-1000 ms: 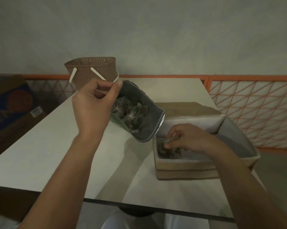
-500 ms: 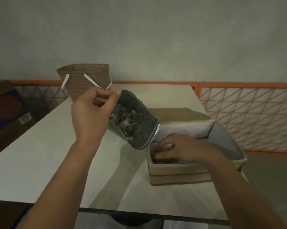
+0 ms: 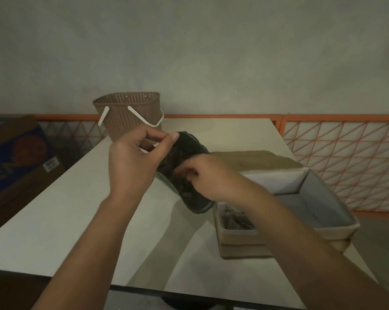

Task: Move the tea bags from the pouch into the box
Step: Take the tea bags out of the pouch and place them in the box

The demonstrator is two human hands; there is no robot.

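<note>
1. The right hand [image 3: 208, 175] was down in the box [image 3: 240, 242] a moment ago. Now it has come up and its fingers are reaching into the open top of the pouch [image 3: 189, 175].
2. The fingers of the right hand are bent inside the pouch. It is dark and blurry there, so I cannot tell if they hold a tea bag yet.
3. The left hand [image 3: 133, 162] still pinches the top edge of the pouch with thumb and fingers. It holds the pouch up off the worktop [image 3: 66, 209], tipped toward the box.
4. Some tea bags [image 3: 233, 220] already lie in the near corner of the box. More sit dark inside the pouch.
5. So one drop looks done and the next grab is starting. The job is only part way.
</note>
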